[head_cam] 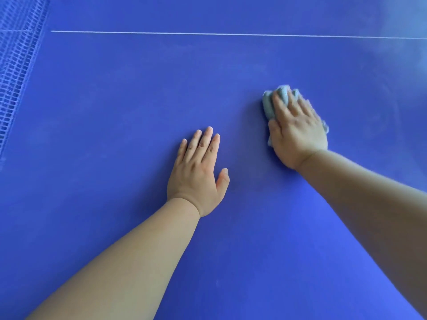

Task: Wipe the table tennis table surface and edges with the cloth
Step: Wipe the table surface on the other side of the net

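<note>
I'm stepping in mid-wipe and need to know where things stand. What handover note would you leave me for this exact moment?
Hands: the left hand lies open and flat on the table. The right hand presses the bunched grey-blue cloth onto the surface, to its right.
Done: cannot tell which areas are already wiped.
Left: a pale haze shows near the white line and at the far right; the edges are out of view.

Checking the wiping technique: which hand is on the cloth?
The right hand, pressing the grey-blue cloth onto the table; the left hand lies flat on bare table.
</note>
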`<action>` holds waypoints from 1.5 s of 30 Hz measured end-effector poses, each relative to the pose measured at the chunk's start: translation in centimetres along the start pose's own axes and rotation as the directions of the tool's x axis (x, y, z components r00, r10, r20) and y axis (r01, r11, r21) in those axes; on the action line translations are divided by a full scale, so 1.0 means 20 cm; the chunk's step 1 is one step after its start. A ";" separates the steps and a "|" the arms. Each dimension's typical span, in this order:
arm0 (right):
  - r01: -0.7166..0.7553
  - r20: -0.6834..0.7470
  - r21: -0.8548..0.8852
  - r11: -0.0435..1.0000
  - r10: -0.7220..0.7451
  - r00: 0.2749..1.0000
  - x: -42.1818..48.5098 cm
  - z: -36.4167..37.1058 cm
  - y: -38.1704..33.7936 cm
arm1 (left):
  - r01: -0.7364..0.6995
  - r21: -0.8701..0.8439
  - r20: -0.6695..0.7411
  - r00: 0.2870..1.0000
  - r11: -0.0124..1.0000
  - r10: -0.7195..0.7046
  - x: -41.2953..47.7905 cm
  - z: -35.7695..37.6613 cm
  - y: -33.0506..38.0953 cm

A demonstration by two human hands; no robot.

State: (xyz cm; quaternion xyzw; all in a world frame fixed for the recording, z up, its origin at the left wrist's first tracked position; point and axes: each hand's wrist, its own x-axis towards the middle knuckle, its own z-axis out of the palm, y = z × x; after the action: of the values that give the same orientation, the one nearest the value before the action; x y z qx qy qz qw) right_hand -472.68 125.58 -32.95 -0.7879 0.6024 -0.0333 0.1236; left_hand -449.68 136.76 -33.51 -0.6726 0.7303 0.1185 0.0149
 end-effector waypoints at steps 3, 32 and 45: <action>0.260 0.056 -0.006 0.966 -0.259 0.964 -0.36 0.07 -0.12 | -0.018 -0.029 0.002 1.000 0.999 0.018 0.00 -0.02 0.01; -0.011 -0.009 0.053 0.999 0.011 1.000 0.23 0.00 0.00 | 0.084 -0.027 -0.055 0.995 0.996 -0.086 -0.02 0.01 0.00; 0.619 0.140 0.059 0.783 -0.620 0.772 -0.43 0.09 -0.16 | 0.077 -0.105 -0.050 0.995 0.991 -0.083 -0.02 -0.02 0.00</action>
State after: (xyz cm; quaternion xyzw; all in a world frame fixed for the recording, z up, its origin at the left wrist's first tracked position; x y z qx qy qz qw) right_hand -471.61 134.92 -33.16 -0.9418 0.2980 -0.0151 0.1548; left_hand -449.66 137.11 -33.04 -0.7044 0.6956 0.1369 -0.0351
